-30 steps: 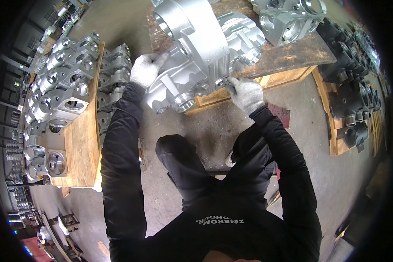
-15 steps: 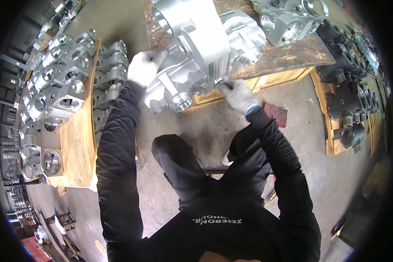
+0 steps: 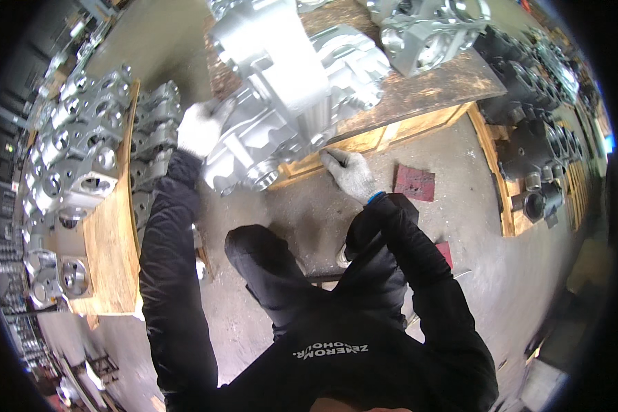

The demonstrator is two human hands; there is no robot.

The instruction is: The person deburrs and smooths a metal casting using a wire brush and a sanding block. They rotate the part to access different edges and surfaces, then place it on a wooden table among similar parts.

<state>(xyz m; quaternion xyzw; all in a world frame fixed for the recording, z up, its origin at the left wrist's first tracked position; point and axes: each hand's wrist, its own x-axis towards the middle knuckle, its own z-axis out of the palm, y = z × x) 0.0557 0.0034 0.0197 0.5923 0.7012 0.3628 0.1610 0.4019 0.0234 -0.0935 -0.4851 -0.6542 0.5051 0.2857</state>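
Observation:
A large silver metal casting (image 3: 244, 144), with round bores and ribs, rests at the front edge of a worn wooden bench (image 3: 453, 82). My left hand (image 3: 202, 127), in a white glove, grips the casting's left side with the thumb laid over its edge. Just below the casting's right side is my right hand (image 3: 353, 177), gloved in grey-white with a blue cuff. It is apart from the metal, its fingers curled together; whatever they may hold is hidden. A second silver casting (image 3: 353, 65) sits right behind the first one.
Another silver casting (image 3: 429, 41) stands farther right on the bench. At left, several castings (image 3: 93, 141) crowd a wooden pallet (image 3: 113, 254). Black castings (image 3: 529, 154) fill a pallet at right. A dark red cloth (image 3: 414, 182) lies on the concrete floor.
My right hand has drawn away from the casting, down toward me. My left hand stays on the casting's side. The whole view has shifted slightly.

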